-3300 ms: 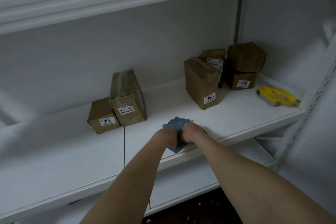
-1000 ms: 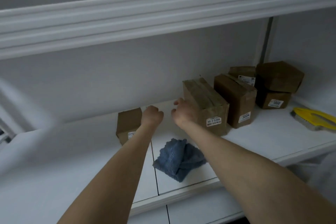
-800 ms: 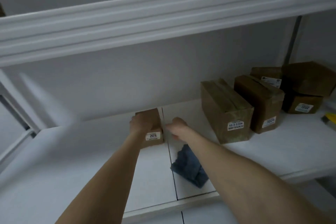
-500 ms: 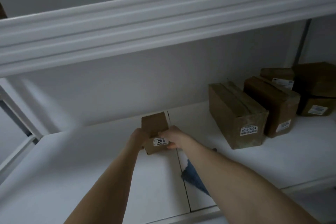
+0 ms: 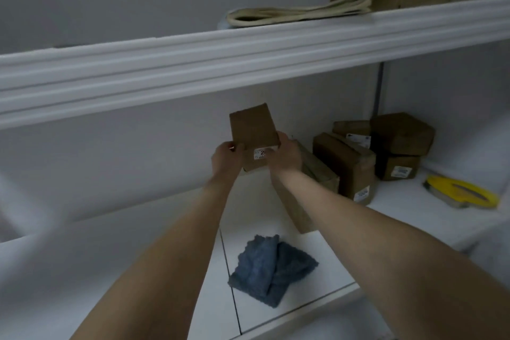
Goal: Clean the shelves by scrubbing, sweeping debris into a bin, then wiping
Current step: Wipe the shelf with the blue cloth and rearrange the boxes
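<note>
White shelving bay, dim light, middle shelf (image 5: 110, 262) in work. Gripping the small box (image 5: 253, 128) two-handed: left hand (image 5: 225, 157) curled round the lower left corner, right hand (image 5: 284, 157) wrapped on the right side, partly over the white label. Half a second back: same box down on the shelf by the panel seam, both hands just closing on it. Now lifted clear, held up before the back wall, tilted with the top face toward the camera. About three seconds back: both hands bunched on the blue cloth (image 5: 271, 270) at the front edge. Now let go, lying loose on the shelf near that edge, under the gap between the forearms, touched by neither hand. Tall box (image 5: 320, 176) also shifted right since then, now just beside the next labelled box (image 5: 349, 165). Reading, as a guess: clearing stock off the left stretch to wipe the freed footprint; wiping stage unfinished, cloth needed again. Destination of the lifted box: cannot tell. No bin in view.

Cloth: blue, nubby pile, crumpled into a rough fold, scalloped edge showing at the top. No dirt or damp patch discernible in this light. Limp; probably needs re-bunching before the next pass.

Further right: stacked brown boxes (image 5: 400, 132) in the corner, yellow-backed scrub brush (image 5: 461, 192) flat near the shelf's right end, well apart from both hands.
</note>
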